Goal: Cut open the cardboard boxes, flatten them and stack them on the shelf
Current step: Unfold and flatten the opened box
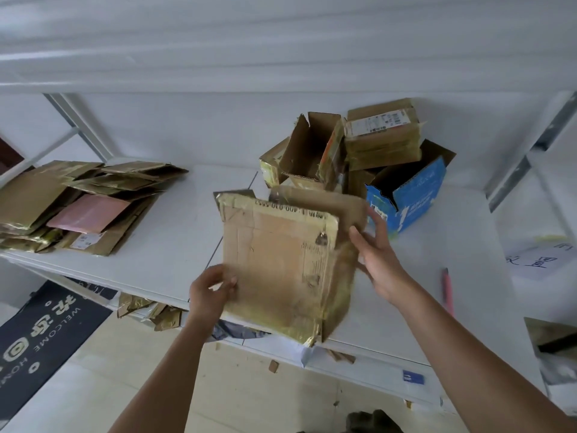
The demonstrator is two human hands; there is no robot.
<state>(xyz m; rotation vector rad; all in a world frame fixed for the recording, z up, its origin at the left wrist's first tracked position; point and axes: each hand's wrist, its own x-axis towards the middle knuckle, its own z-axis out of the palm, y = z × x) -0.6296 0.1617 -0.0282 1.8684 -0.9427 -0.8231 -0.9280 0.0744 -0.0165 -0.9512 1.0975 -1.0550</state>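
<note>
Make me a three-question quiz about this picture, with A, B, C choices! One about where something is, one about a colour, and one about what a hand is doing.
1. Where is the pile of flattened boxes?
A. at the left end of the shelf
B. on the floor mat
C. inside the blue box

2. What colour is the open printed box near the right hand?
A. red
B. blue
C. green

3. What is the left hand doing?
A. hanging free
B. holding the pink cutter
C. pinching the edge of the flattened cardboard box

Answers: 1 A, the pile lies at the shelf's left end. 2 B, its printed sides are blue. 3 C, thumb and fingers grip the cardboard's lower left edge.
</note>
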